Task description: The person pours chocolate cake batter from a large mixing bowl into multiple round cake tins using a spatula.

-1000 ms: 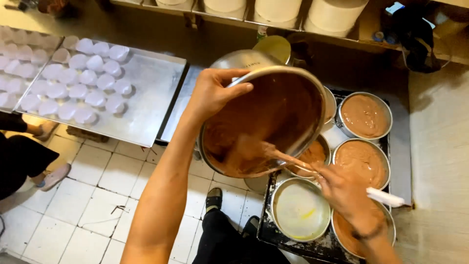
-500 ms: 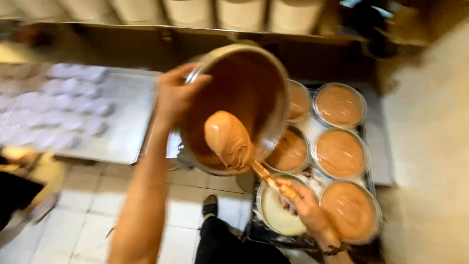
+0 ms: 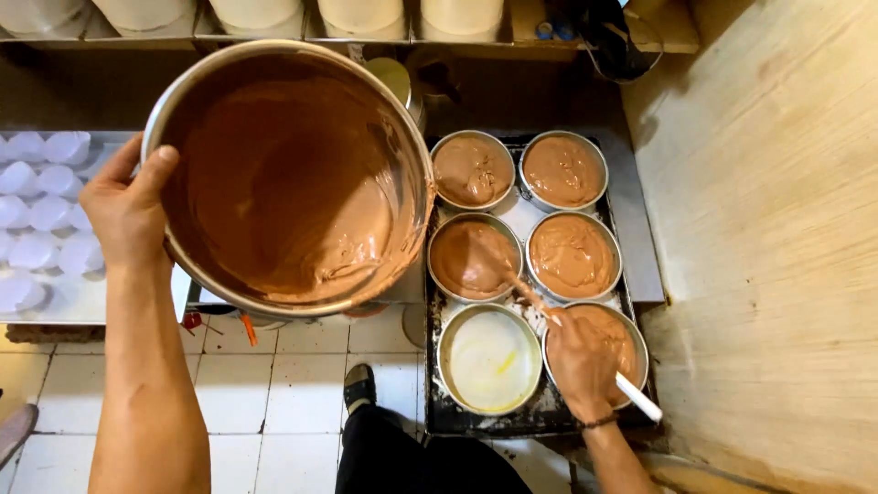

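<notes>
Your left fingers [image 3: 151, 174] gripped the rim of the big metal bowl [image 3: 288, 174] at its nine o'clock, thumb inside, the bowl tilted with brown batter pooled toward five o'clock. Your right fingers [image 3: 572, 352] were closed around a white-handled spatula [image 3: 631, 391], its blade in the middle-left cake tin [image 3: 474, 258]. The empty greased tin [image 3: 492, 359] sat at that tin's six o'clock on the dark tray [image 3: 476, 421].

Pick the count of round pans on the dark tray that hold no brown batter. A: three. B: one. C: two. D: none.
B: of the six round pans on the dark tray, only the near-left pan shows a pale, greased bottom; the other five hold brown batter.
</notes>
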